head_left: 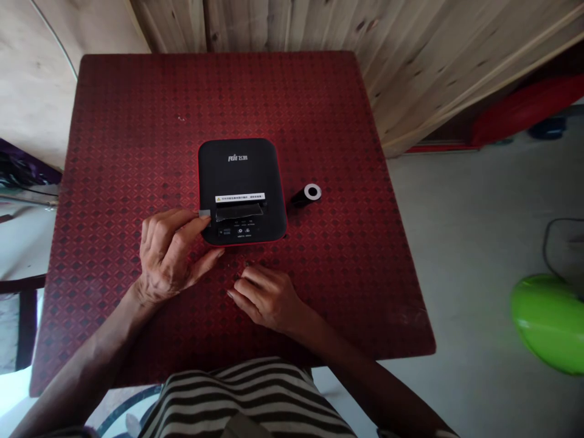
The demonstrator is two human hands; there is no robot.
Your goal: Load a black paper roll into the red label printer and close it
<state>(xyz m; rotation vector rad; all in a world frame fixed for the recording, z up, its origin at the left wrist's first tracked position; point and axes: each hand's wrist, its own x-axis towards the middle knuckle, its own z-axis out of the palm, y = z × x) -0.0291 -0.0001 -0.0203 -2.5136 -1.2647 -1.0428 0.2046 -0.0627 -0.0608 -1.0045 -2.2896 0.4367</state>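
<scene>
A black receipt or label printer [237,176] with a red lower rim lies on the table, white lettering near its far end. A strip of dark paper or film shows at its slot, below a white warning label [239,198]. My left hand [171,249] grips the printer's near left corner, fingertips at a grey tab [204,214] and thumb by the front edge. Just in front of the printer, my right hand [267,298] rests on the table with curled fingers; its palm is hidden, and small dark bits show by the fingertips.
To the printer's right lies a small black roll [306,194] with a pale end ring. The red patterned table [137,121] meets a wooden plank wall [292,24] at the back. A green rounded object [550,322] stands on the floor at right.
</scene>
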